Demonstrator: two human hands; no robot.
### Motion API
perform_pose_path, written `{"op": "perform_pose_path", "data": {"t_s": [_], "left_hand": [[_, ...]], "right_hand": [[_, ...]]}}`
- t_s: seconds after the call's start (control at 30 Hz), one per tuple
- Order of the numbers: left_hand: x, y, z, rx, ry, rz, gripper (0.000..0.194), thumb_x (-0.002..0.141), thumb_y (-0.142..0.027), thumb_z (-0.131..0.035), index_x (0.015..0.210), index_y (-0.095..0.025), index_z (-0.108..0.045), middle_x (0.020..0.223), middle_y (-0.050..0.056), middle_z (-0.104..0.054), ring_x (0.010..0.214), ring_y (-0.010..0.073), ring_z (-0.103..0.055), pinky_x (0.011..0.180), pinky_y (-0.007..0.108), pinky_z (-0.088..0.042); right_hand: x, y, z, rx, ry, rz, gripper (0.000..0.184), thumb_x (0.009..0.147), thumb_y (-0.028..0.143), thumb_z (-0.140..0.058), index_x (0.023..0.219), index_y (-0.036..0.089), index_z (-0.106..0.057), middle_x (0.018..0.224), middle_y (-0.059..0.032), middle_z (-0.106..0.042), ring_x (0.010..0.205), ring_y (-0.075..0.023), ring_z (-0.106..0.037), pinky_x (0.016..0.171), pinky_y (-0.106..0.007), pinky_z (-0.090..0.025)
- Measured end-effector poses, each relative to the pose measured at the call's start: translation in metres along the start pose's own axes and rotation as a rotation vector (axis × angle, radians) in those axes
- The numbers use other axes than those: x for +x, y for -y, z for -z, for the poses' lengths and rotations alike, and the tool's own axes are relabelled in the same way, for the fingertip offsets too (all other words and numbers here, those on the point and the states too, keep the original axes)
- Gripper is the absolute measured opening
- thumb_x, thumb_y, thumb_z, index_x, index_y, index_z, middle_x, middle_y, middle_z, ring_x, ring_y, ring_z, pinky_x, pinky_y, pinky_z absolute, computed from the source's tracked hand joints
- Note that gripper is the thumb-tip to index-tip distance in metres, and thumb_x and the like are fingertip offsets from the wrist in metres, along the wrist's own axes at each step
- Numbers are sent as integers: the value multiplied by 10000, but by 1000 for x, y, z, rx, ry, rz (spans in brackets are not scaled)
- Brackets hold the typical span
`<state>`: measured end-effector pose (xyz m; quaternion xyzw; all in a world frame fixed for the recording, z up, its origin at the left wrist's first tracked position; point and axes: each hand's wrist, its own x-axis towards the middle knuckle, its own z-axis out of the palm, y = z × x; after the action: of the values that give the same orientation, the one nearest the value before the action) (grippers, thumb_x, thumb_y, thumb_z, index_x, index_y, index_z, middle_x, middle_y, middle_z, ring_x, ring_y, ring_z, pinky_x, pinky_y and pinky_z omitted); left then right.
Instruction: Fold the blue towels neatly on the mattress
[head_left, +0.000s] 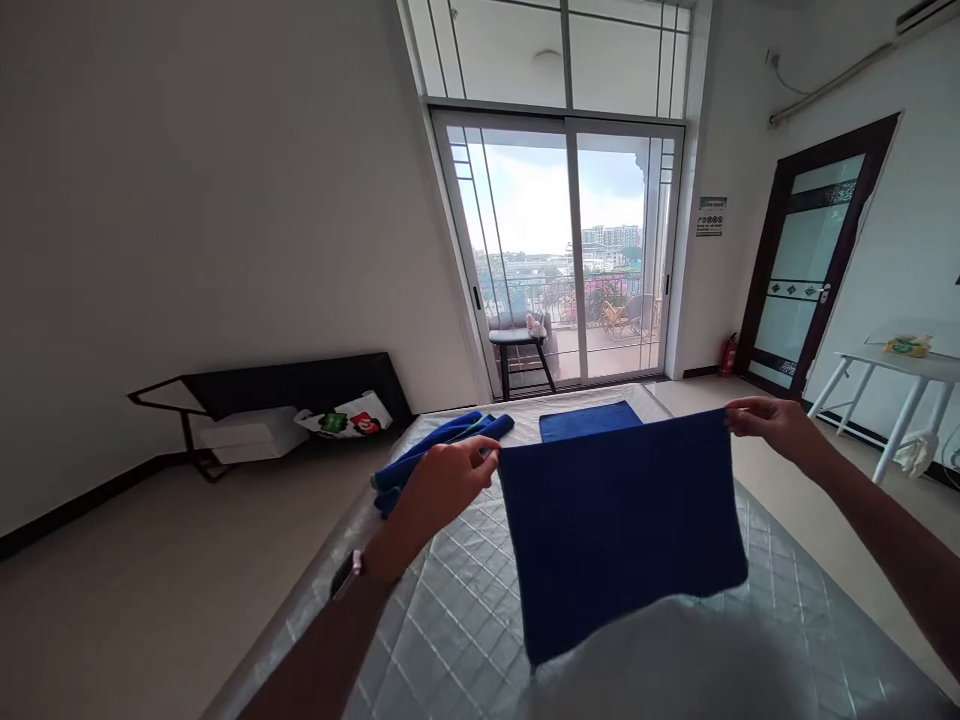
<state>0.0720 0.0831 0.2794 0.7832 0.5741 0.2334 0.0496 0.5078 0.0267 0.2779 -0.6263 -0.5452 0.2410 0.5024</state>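
A dark blue cloth, looking like a towel, hangs spread out between my two hands. My left hand pinches its upper left corner, and my right hand pinches the upper right one. The cloth's lower edge hangs at or just above the quilted silver mattress; whether it touches I cannot tell. Behind it a flat blue cloth lies on the mattress. Beyond my left hand rests a loose pile of blue cloths with green edging.
Against the left wall stands a black frame with a white box and a printed bag. A black stool is by the sliding glass door. At right are a white table and a fire extinguisher.
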Motion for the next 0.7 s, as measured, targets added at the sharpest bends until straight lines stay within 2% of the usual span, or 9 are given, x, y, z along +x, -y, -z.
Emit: {"op": "perform_pose_path", "data": {"t_s": [0.1,0.27,0.37,0.43,0.5,0.57,0.7], "left_hand": [[66,0,9,137,-42,-13,398,911,-366,-443,1109,-197,-743,712,17,-760,799,229,-720,771,302,-493],[161,-5,29,411,-252,16,441,987,-339,-373,1265,-166,-668,947,133,-769,936,285,-700,785,336,-488],[195,3,18,475,-309,45,475,1020,-339,-306,1297,-143,-637,1006,185,-749,953,320,-705,768,359,-490],[202,15,-8,452,-307,59,477,1035,-350,-288,1309,-147,-621,994,176,-750,945,312,-711,769,352,-490],[195,32,-50,407,-272,51,454,1043,-354,-303,1298,-157,-624,992,154,-756,931,280,-716,775,331,-487],[173,52,-103,368,-205,14,406,1042,-323,-338,1239,-170,-658,978,133,-763,912,246,-719,785,310,-484],[108,89,-212,340,-97,-136,330,1023,-264,-413,1088,-197,-730,838,93,-759,806,218,-718,749,295,-496]], "right_hand": [[72,7,-15,62,-15,69,283,720,412,-855,868,191,-759,761,-42,-767,796,-236,-753,817,-413,-635],[190,28,-37,171,-148,195,138,790,264,-820,825,177,-719,703,-26,-747,761,-202,-755,843,-385,-637],[235,23,-52,233,-147,243,122,798,258,-810,828,202,-705,736,-27,-762,782,-198,-756,859,-374,-635],[247,2,-64,246,-141,219,129,804,285,-801,845,212,-702,755,-27,-771,796,-199,-757,868,-370,-629],[244,-33,-77,209,-122,156,155,798,320,-797,848,207,-703,750,-31,-772,796,-205,-756,865,-372,-624],[229,-77,-88,130,-55,83,194,770,352,-807,837,195,-713,757,-48,-777,798,-219,-756,851,-372,-617],[180,-164,-102,-68,79,0,227,744,414,-757,836,208,-737,810,-54,-797,816,-256,-762,805,-357,-603]]}}
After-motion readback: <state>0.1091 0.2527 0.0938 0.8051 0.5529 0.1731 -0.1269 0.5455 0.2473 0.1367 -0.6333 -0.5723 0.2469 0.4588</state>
